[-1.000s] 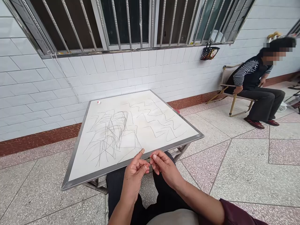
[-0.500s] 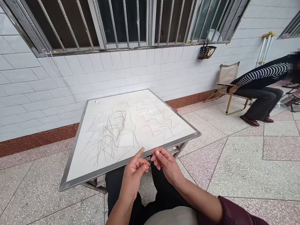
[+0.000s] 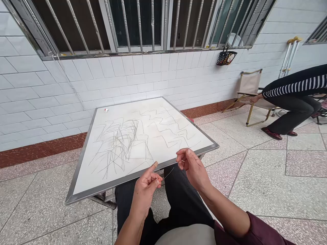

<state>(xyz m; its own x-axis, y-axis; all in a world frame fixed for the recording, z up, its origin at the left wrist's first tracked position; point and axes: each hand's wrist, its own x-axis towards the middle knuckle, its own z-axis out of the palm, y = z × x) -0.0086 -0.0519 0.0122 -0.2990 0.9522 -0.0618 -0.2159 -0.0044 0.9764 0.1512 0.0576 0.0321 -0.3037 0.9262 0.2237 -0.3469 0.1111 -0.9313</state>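
Observation:
My left hand [image 3: 148,185] is closed, with thumb and fingertips pinching a thin pale strand [image 3: 168,173] over my lap, in front of the table's near edge. Its raised index finger wears a tan wrap [image 3: 154,165] near the tip. The strand curves up toward my right hand [image 3: 192,166], whose thumb and fingers are pressed together just off the table edge. Whether those fingers hold anything is too fine to make out. Thin, dark, bent strands [image 3: 125,136] lie across the white tabletop [image 3: 87,177], tangled on the left and more spread out on the right.
A small white-and-red item [image 3: 106,110] sits at the table's far left corner. Behind is a tiled wall [image 3: 114,75] with a barred window and a hanging dark bag [image 3: 226,57]. To the right, a person [image 3: 293,98] leans forward beside a folding chair [image 3: 250,83]; crutches [image 3: 290,56] stand behind.
My right hand has moved up and right, away from my left hand, so more of the strand shows between them. My left hand stays put. The seated person has risen from the chair, bending forward.

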